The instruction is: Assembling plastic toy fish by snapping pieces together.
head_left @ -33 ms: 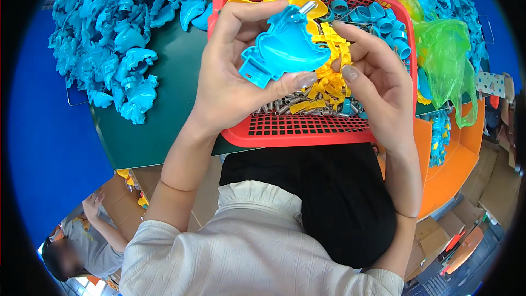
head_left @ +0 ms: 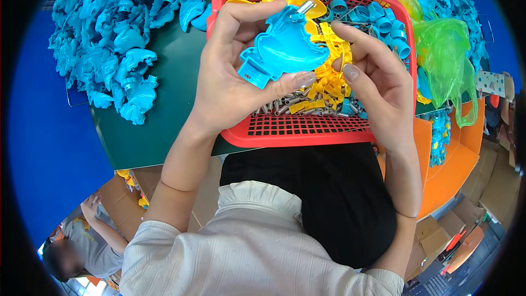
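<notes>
Left hand (head_left: 233,85) curled around a moulded, glossy light-blue plastic shell (head_left: 282,49) with rounded lobes and a square ribbed neck at its lower left: thumb pressed along the lower edge, forefinger arched over the top, remaining fingers hidden behind the part. Short silver metal pin (head_left: 305,6) standing out of the shell's upper edge. Right hand (head_left: 378,85) half open, fingers loosely bent; forefinger tip touching the shell's right edge, thumb tip just beside it, nothing clearly pinched between them. Shell held above the red plastic lattice basket (head_left: 307,131), over its middle.

Inside the basket, partly covered by both hands: a heap of flat yellow plastic pieces (head_left: 329,77), a scatter of small silver metal pins (head_left: 285,105) on the mesh floor, and short blue plastic rings (head_left: 383,19) along the right side. Exact shape of the yellow pieces hard to make out. Basket's far rim cut by the picture's top edge.

Left of the basket, on a dark green tabletop (head_left: 170,104), a big pile of matching light-blue plastic shells (head_left: 120,33), smooth and shiny. Right of it, a crumpled translucent green plastic bag (head_left: 444,55), with more blue parts behind, blurred toward the rim. Lower left corner: another person (head_left: 82,241), seen small and partly cut off.
</notes>
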`<action>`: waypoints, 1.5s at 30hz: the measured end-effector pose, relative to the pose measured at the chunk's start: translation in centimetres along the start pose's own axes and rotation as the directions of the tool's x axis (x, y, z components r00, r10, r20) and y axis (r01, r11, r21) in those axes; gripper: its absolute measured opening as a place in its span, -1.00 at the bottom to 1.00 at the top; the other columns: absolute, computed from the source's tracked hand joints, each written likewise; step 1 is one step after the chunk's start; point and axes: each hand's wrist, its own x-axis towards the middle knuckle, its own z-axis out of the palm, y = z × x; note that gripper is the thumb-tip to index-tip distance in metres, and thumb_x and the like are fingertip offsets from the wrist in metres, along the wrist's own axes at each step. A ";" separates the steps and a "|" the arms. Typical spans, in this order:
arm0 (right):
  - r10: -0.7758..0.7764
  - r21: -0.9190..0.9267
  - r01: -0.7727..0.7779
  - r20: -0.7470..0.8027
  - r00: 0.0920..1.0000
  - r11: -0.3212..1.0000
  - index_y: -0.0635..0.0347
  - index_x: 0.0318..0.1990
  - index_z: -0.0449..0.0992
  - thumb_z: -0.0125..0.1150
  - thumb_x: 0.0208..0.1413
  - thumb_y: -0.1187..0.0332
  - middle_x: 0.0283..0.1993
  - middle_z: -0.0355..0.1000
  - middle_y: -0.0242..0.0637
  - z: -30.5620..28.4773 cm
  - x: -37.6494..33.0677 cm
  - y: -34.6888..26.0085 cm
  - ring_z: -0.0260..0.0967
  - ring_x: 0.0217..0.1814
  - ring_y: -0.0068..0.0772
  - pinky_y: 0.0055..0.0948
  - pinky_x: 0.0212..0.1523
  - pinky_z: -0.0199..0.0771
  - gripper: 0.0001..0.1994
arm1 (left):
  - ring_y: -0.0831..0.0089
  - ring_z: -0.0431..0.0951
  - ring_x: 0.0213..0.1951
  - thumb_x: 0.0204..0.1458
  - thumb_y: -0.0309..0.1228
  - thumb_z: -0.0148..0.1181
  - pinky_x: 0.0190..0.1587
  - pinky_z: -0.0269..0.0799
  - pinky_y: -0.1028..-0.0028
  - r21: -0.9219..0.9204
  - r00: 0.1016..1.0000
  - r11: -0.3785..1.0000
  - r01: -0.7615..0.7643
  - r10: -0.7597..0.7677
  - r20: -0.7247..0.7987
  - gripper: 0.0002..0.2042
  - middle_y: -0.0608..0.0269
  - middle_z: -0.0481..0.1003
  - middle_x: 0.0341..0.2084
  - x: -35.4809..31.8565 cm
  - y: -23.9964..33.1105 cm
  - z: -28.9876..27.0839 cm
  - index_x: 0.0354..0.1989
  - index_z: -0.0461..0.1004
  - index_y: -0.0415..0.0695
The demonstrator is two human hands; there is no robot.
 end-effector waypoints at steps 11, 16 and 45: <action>-0.103 0.106 0.129 -0.227 0.968 0.986 0.32 -0.27 0.44 0.17 0.02 0.54 -0.17 0.40 -0.26 0.7 0.7 -0.3 0.31 -0.24 -0.62 -0.64 -0.20 0.32 -0.88 | 0.42 0.46 -0.14 -0.29 -0.53 0.39 -0.11 0.44 0.50 0.065 0.997 0.996 -0.053 0.049 0.056 -0.37 0.11 0.35 -0.17 -0.3 0.2 0.6 0.00 0.17 -0.27; -0.096 0.043 0.108 -0.215 0.972 0.993 0.29 -0.30 0.47 0.21 -0.03 0.58 -0.25 0.38 -0.33 2.2 1.2 0.3 0.30 -0.24 -0.63 -0.64 -0.20 0.31 -0.88 | 0.45 0.46 -0.13 -0.29 -0.59 0.39 -0.10 0.45 0.49 0.052 0.997 0.997 -0.053 0.050 0.055 -0.39 0.12 0.36 -0.19 -0.3 0.3 0.5 -0.04 0.17 -0.24; 0.149 0.339 -0.120 -0.062 0.987 0.933 0.29 -0.40 0.45 0.27 -0.01 0.41 -0.40 0.42 -0.39 2.1 0.7 -0.7 0.31 -0.37 -0.72 -0.71 -0.32 0.32 -0.85 | 0.43 0.44 -0.09 -0.38 -0.44 0.46 -0.01 0.37 0.46 -0.021 0.993 1.000 0.023 -0.020 0.115 -0.30 0.11 0.39 -0.11 -0.6 0.6 -0.4 0.03 0.26 -0.30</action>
